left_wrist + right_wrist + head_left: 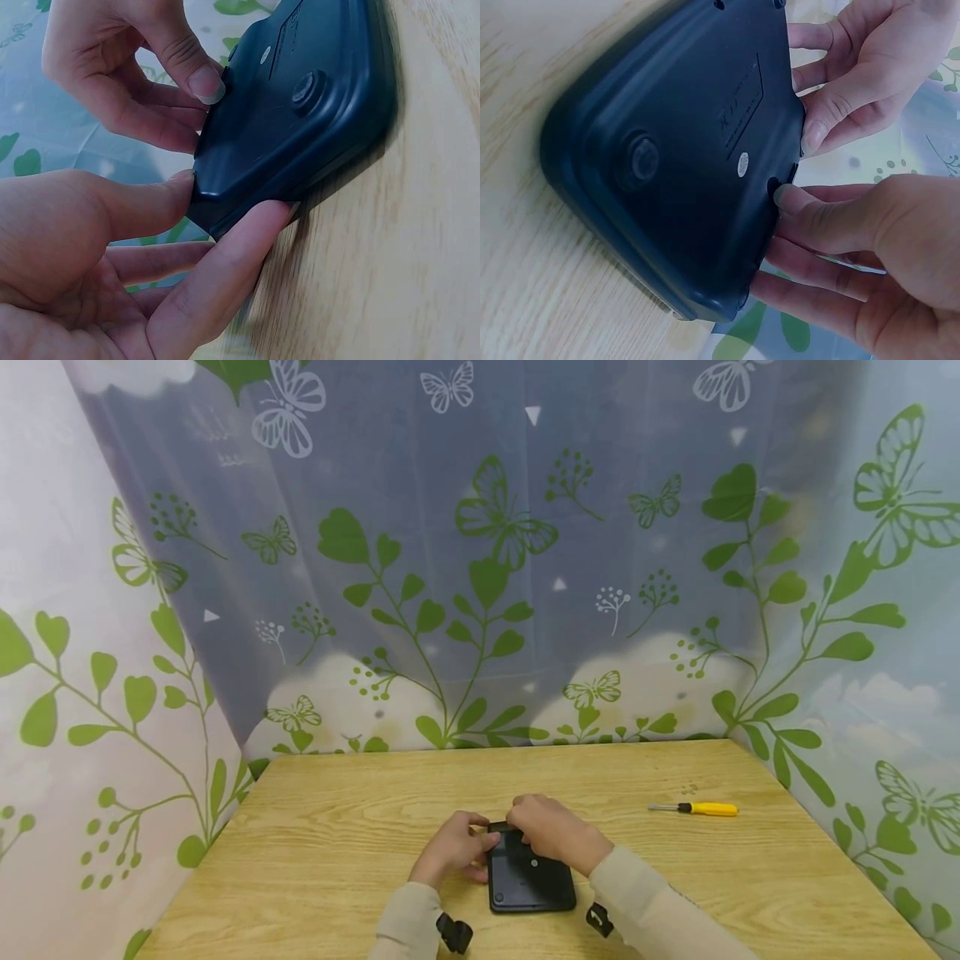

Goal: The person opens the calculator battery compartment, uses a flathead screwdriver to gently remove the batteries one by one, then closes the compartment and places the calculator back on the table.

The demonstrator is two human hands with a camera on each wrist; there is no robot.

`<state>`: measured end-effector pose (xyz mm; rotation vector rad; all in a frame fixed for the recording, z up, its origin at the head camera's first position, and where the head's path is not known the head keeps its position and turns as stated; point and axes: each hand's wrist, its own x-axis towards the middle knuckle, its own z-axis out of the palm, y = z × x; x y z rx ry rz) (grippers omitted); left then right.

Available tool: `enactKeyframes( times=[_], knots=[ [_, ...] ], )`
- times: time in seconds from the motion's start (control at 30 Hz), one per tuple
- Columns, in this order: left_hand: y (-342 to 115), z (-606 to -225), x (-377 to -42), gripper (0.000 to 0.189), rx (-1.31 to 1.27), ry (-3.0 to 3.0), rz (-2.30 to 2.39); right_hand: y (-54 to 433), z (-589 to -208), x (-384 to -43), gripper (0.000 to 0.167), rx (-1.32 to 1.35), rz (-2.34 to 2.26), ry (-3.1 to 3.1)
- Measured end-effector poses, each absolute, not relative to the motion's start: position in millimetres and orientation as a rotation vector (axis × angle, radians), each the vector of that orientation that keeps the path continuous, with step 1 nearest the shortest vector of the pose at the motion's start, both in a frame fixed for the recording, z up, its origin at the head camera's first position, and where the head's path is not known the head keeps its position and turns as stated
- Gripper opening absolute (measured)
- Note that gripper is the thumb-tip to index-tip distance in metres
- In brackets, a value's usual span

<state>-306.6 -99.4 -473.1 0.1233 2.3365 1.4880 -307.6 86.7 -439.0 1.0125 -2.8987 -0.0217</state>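
Observation:
A black plastic calculator (531, 887) lies on the table with its back upward, its far edge between both hands. Small round feet, a round white sticker (743, 164) and a moulded label show on that back. At the far left corner my left hand (453, 847) pinches the case, thumb on top and fingers along the side and below. My right hand (557, 832) grips the far edge farther right. Its thumb (799, 201) presses beside a dark hole at that edge, with the other fingers behind and under it.
A screwdriver (708, 809) with a yellow handle lies on the wooden table (360, 827) to the right, its blade pointing left. Patterned cloth (420, 610) hangs behind the table and on both sides. Dark straps sit at both wrists.

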Motion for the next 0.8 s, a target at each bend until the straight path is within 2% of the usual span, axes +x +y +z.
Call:
enactKeyframes(
  times=[0.5,0.8],
  knots=[
    [-99.5,-472.0,-306.0,0.052,0.111,2.333,1.496,88.2,-434.1,-306.3,0.014,1.05,0.024,-2.914],
    [-100.1,-473.7,-307.1,0.053,0.119,2.33,1.503,86.6,-436.1,-309.2,0.03,1.09,0.058,-2.952]
  ],
)
